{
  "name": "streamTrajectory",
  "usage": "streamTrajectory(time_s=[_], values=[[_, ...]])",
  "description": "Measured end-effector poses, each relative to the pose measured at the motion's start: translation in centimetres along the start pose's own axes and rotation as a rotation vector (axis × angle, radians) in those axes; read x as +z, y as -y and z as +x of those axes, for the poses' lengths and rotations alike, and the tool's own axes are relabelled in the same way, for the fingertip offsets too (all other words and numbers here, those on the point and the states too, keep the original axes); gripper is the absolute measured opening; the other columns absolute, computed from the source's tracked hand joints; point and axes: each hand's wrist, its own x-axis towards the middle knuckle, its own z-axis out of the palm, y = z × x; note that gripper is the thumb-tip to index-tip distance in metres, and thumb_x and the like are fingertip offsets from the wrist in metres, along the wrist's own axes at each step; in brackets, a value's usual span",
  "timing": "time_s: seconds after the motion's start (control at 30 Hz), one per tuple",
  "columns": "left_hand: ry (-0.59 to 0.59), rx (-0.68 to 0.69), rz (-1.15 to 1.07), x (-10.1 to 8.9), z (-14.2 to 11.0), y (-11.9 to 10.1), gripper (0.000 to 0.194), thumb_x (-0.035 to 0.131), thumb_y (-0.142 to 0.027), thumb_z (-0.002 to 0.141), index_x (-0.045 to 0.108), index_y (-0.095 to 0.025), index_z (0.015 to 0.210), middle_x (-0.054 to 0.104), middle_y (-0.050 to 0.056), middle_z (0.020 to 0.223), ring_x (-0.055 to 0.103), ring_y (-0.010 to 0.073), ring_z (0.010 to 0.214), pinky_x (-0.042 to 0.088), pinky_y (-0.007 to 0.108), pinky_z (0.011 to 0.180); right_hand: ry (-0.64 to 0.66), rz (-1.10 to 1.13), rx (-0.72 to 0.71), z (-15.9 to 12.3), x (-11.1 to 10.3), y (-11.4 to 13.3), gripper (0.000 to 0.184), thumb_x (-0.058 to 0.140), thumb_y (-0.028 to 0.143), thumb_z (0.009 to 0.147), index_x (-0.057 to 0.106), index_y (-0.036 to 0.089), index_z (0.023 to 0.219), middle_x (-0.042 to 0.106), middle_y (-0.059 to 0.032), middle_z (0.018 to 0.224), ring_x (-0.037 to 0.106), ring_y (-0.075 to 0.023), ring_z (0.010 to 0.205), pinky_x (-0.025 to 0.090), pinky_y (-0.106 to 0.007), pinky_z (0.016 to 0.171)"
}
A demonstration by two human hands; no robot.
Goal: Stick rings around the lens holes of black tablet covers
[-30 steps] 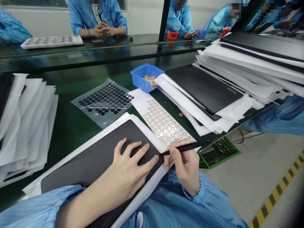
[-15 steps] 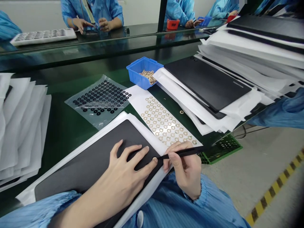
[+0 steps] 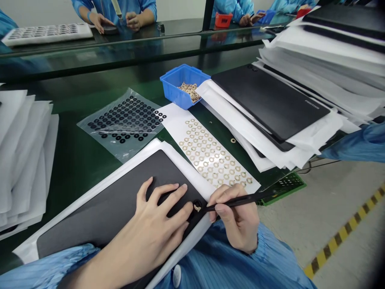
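My left hand (image 3: 153, 212) rests flat with fingers spread on a matte black laptop lid (image 3: 102, 218), which lies on a white paper sheet (image 3: 132, 170). My right hand (image 3: 237, 216) pinches a slim black pointed tool (image 3: 237, 200). Its tip touches a black ring with a tan centre (image 3: 197, 206), stuck near the lid's corner beside my left fingertips. Behind my hands lies a backing sheet of tan rings (image 3: 215, 154). Farther back are a plastic bag of black rings (image 3: 124, 118) and a blue plastic bin (image 3: 171, 82) holding loose tan rings (image 3: 189, 90).
Paper-wrapped black lids stack high at right (image 3: 270, 98), and white-wrapped sheets pile at left (image 3: 24, 160). A green-topped bench ends at a raised glass divider (image 3: 120, 50). Co-workers in blue smocks sit beyond it. A green crate (image 3: 288, 185) stands on the floor at right.
A black ring with a tan centre now shows at the lid's corner, under the tool tip. My right hand has shifted slightly right, and the whole scene sits higher in the view.
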Motion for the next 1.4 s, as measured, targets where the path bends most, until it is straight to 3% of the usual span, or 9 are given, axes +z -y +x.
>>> streamTrajectory(time_s=[0.2, 0.57, 0.67, 0.8, 0.97, 1.03, 1.13, 1.27, 1.4], values=[[-0.022, -0.023, -0.049, -0.1, 0.1, -0.1, 0.017, 0.046, -0.024, 0.093, 0.054, -0.021, 0.108, 0.058, 0.003, 0.126, 0.045, 0.0218, 0.116, 0.01, 0.048, 0.109, 0.026, 0.083, 0.04, 0.1, -0.4, 0.2, 0.009, 0.046, 0.016, 0.092, 0.053, 0.022, 0.09, 0.053, 0.0002, 0.071, 0.054, -0.0104, 0.052, 0.044, -0.023, 0.045], [-0.02, 0.01, -0.016, 0.0, 0.1, 0.0, 0.018, 0.042, -0.025, 0.095, 0.052, -0.022, 0.11, 0.056, 0.003, 0.128, 0.043, 0.0225, 0.119, 0.012, 0.049, 0.107, 0.022, 0.143, 0.092, 1.0, -1.4, 1.4, 0.01, 0.046, 0.022, 0.095, 0.054, 0.02, 0.088, 0.057, 0.0002, 0.074, 0.055, -0.0089, 0.047, 0.046, -0.023, 0.041], [-0.021, 0.03, -0.011, -0.1, 0.1, 0.0, 0.019, 0.041, -0.025, 0.095, 0.052, -0.02, 0.11, 0.057, 0.004, 0.127, 0.044, 0.0232, 0.118, 0.014, 0.051, 0.106, 0.066, -0.094, 0.003, 4.5, -2.2, 3.4, 0.012, 0.05, 0.023, 0.093, 0.055, 0.019, 0.083, 0.057, 0.0006, 0.067, 0.057, -0.0097, 0.047, 0.048, -0.024, 0.043], [-0.01, 0.035, -0.022, -0.1, 0.0, 0.0, 0.019, 0.039, -0.026, 0.095, 0.051, -0.018, 0.108, 0.056, 0.006, 0.127, 0.044, 0.0247, 0.118, 0.019, 0.055, 0.104, 0.072, -0.432, -0.167, 13.8, -1.7, 4.1, 0.017, 0.055, 0.031, 0.09, 0.054, 0.019, 0.079, 0.057, 0.002, 0.056, 0.057, -0.01, 0.045, 0.049, -0.022, 0.046], [-0.003, 0.041, -0.033, -0.2, -0.2, 0.2, 0.02, 0.039, -0.025, 0.094, 0.05, -0.018, 0.109, 0.053, 0.007, 0.129, 0.043, 0.0252, 0.119, 0.022, 0.058, 0.105, -0.072, -0.583, -0.343, 26.6, 0.9, -1.6, 0.012, 0.051, 0.031, 0.09, 0.049, 0.02, 0.087, 0.062, -0.0042, 0.073, 0.063, -0.0159, 0.065, 0.054, -0.03, 0.065], [-0.01, 0.046, -0.042, -0.3, -0.3, 0.3, 0.02, 0.04, -0.026, 0.094, 0.05, -0.018, 0.11, 0.053, 0.007, 0.129, 0.044, 0.0253, 0.119, 0.023, 0.058, 0.105, -0.046, -0.676, -0.233, 29.6, 1.3, -4.0, 0.007, 0.05, 0.025, 0.089, 0.048, 0.018, 0.088, 0.061, -0.0052, 0.073, 0.062, -0.0172, 0.067, 0.053, -0.033, 0.07], [-0.028, 0.043, -0.068, -0.3, -0.5, 0.4, 0.02, 0.042, -0.026, 0.093, 0.052, -0.019, 0.109, 0.054, 0.007, 0.129, 0.045, 0.0247, 0.118, 0.024, 0.056, 0.106, 0.015, -0.721, -0.177, 31.2, 1.1, -5.6, 0.009, 0.048, 0.019, 0.087, 0.045, 0.015, 0.095, 0.06, -0.0062, 0.072, 0.061, -0.0185, 0.063, 0.051, -0.035, 0.067], [-0.048, 0.049, -0.084, -0.6, -0.5, 0.6, 0.02, 0.045, -0.028, 0.092, 0.053, -0.019, 0.109, 0.056, 0.006, 0.126, 0.047, 0.0229, 0.116, 0.024, 0.053, 0.107, 0.08, -0.762, -0.193, 30.6, 1.3, -4.3, 0.009, 0.036, 0.02, 0.092, 0.042, 0.016, 0.099, 0.061, -0.0068, 0.071, 0.059, -0.0198, 0.065, 0.047, -0.036, 0.069], [-0.078, -0.031, -0.071, -1.5, 0.2, 2.4, 0.015, 0.049, -0.024, 0.089, 0.056, -0.018, 0.101, 0.058, 0.006, 0.113, 0.048, 0.0212, 0.108, 0.035, 0.039, 0.1, 0.305, -0.786, -0.245, 28.3, 4.7, -3.1, 0.01, 0.046, 0.02, 0.088, 0.046, 0.02, 0.078, 0.059, -0.0051, 0.066, 0.055, -0.0193, 0.065, 0.041, -0.032, 0.067]])
